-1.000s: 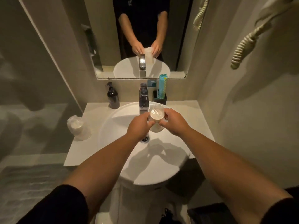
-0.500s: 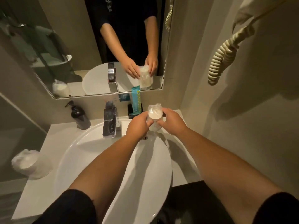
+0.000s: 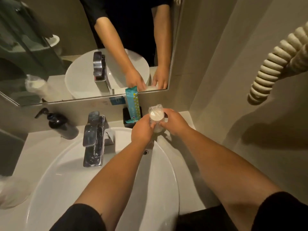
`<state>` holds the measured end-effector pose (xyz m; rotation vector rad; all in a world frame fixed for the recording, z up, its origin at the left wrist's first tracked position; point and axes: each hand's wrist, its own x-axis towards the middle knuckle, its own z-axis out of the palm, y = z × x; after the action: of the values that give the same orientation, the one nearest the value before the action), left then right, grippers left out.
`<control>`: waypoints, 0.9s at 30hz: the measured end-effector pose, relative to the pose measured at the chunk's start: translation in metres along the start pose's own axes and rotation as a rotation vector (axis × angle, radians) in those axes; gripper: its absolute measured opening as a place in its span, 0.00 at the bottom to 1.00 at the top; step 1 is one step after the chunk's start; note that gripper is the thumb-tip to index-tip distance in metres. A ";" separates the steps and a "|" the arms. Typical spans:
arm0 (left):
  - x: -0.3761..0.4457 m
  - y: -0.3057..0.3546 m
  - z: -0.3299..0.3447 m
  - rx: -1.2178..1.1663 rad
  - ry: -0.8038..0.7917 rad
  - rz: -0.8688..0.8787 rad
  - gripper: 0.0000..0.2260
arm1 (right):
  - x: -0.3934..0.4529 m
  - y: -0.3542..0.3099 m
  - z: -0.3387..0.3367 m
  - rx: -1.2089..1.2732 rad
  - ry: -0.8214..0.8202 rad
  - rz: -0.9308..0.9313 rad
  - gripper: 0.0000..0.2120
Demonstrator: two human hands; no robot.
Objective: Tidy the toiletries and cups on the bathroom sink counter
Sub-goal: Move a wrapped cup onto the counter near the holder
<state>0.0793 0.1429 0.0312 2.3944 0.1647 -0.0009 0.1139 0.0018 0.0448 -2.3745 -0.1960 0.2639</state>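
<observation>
A white cup wrapped in clear plastic (image 3: pixel 156 114) stands upright between both my hands at the back right of the counter (image 3: pixel 185 117), beside the sink rim. My left hand (image 3: pixel 141 130) grips its left side and my right hand (image 3: pixel 175 122) grips its right side. Just left of it a black holder (image 3: pixel 127 116) carries a teal toiletry packet (image 3: pixel 132 104). A second plastic-wrapped cup (image 3: pixel 11 192) sits blurred at the far left edge of the counter.
A white basin (image 3: pixel 58 180) fills the middle, with a chrome faucet (image 3: pixel 94 139) at its back. A dark soap pump bottle (image 3: pixel 61 125) stands back left. The mirror (image 3: pixel 66 47) runs above. A coiled cream cord (image 3: pixel 275 67) hangs on the right wall.
Both hands carried the wrapped cup from over the basin to the back right corner of the counter, lower and beside the black holder. My view swung down and right.
</observation>
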 end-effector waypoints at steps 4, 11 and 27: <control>0.005 0.003 0.015 0.014 0.026 -0.053 0.07 | 0.015 0.012 0.004 0.035 -0.021 0.018 0.29; 0.015 0.008 0.031 0.147 0.040 -0.185 0.09 | 0.035 0.024 0.013 0.046 -0.066 0.000 0.29; 0.026 0.007 0.048 0.374 -0.001 -0.233 0.10 | 0.052 0.043 0.024 -0.004 -0.070 0.024 0.32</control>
<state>0.1078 0.1088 -0.0005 2.7310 0.4792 -0.1539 0.1610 -0.0028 -0.0085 -2.3749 -0.2008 0.3581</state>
